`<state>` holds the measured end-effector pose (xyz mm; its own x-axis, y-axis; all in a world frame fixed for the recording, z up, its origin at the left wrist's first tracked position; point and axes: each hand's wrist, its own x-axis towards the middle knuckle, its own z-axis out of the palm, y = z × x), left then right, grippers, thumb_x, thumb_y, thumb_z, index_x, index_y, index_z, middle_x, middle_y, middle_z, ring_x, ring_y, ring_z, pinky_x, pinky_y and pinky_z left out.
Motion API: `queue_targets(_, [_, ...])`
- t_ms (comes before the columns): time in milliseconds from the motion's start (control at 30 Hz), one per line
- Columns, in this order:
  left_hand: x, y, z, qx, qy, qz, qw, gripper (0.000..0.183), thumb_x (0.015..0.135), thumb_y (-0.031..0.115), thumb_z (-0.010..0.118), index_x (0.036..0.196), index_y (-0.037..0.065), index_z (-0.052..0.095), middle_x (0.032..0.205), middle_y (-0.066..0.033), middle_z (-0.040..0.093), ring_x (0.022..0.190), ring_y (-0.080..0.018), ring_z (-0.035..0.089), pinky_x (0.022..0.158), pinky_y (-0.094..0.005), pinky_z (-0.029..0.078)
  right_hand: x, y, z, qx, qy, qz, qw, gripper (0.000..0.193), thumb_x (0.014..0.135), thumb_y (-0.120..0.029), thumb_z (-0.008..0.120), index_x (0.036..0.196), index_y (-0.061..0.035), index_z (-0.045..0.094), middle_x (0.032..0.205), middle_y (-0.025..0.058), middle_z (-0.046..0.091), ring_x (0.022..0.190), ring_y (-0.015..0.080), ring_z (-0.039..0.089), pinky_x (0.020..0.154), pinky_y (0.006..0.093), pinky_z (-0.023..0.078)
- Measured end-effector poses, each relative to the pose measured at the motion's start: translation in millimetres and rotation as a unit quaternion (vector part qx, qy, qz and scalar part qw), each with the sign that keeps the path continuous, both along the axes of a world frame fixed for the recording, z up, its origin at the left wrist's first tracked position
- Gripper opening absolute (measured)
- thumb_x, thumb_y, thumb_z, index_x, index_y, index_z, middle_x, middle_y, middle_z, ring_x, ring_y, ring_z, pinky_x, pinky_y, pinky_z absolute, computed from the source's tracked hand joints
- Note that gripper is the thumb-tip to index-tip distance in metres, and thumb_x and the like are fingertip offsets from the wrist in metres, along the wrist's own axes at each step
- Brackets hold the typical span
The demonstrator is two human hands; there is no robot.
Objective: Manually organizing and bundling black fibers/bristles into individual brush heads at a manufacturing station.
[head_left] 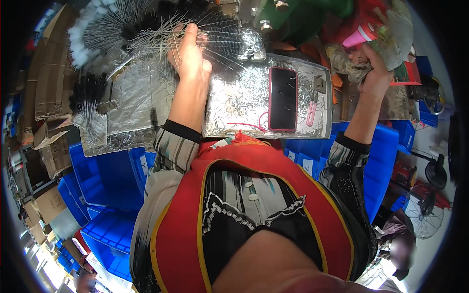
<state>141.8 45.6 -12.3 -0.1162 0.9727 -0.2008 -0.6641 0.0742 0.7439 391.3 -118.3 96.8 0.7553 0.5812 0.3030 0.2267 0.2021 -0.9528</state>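
My left hand (192, 57) is closed around a bunch of thin wire brushes (220, 41) with black bristles, their bare wire stems fanning out to the left. Beside it at the far left lies a big heap of similar wire brushes (110, 36), some with white bristles. Another cluster of black brushes (90, 93) rests nearer on the left. At the far right, my right hand (375, 73) grips crumpled grey-beige material (344, 63), cloth or plastic. A pink cup-shaped thing (360, 36) and a translucent plastic bag (400, 39) are just above that hand.
A metal tray (210, 128) strewn with wire clippings holds a phone (283, 97) with a red case, a pink cutter (311, 111) and a red cord (244, 126). Green machine parts (312, 22) stand behind. Blue bins (107, 176) flank me; a fan (422, 215) is at right.
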Motion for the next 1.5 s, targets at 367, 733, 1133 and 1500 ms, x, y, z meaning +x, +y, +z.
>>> queue_targets(367, [4.0, 0.1, 1.2, 0.009, 0.016, 0.011, 1.000, 0.025, 0.075, 0.004, 0.065, 0.097, 0.001, 0.053, 0.070, -0.0058, 0.058, 0.053, -0.0123, 0.055, 0.045, -0.0203, 0.041, 8.0, -1.6, 6.0, 0.015, -0.006, 0.042, 0.999, 0.013, 0.072, -0.007, 0.056, 0.066, 0.0044, 0.054, 0.057, 0.0132, 0.053, 0.054, 0.0206, 0.054, 0.056, 0.0321, 0.045])
queue_targets(733, [-15.6, 8.2, -0.2, 0.006, 0.050, -0.178, 0.983, 0.018, 0.073, 0.008, 0.067, 0.088, 0.002, 0.059, 0.080, -0.0083, 0.063, 0.065, -0.0143, 0.059, 0.055, -0.0220, 0.046, 14.6, -2.2, -13.6, 0.009, 0.065, 0.007, 0.998, 0.013, 0.068, -0.006, 0.062, 0.065, 0.0053, 0.057, 0.057, 0.0127, 0.057, 0.050, 0.0202, 0.056, 0.053, 0.0299, 0.047])
queue_targets(1133, [-7.6, -5.5, 2.2, -0.013, 0.006, -0.089, 0.996, 0.023, 0.070, 0.001, 0.068, 0.089, -0.005, 0.057, 0.079, -0.0132, 0.062, 0.067, -0.0194, 0.060, 0.060, -0.0273, 0.047, 5.3, -1.3, -3.6, -0.005, 0.020, 0.008, 1.000, 0.015, 0.073, -0.006, 0.055, 0.066, 0.0067, 0.055, 0.058, 0.0129, 0.053, 0.054, 0.0201, 0.053, 0.059, 0.0324, 0.046])
queue_targets(1500, [-5.2, -8.3, 4.9, 0.007, 0.028, -0.103, 0.994, 0.023, 0.074, 0.002, 0.064, 0.095, -0.002, 0.056, 0.077, -0.0116, 0.062, 0.063, -0.0164, 0.059, 0.053, -0.0227, 0.046, 4.2, -5.0, 5.7, -0.045, -0.026, 0.006, 0.999, 0.012, 0.069, -0.005, 0.061, 0.066, 0.0055, 0.057, 0.058, 0.0132, 0.058, 0.052, 0.0198, 0.058, 0.051, 0.0286, 0.047])
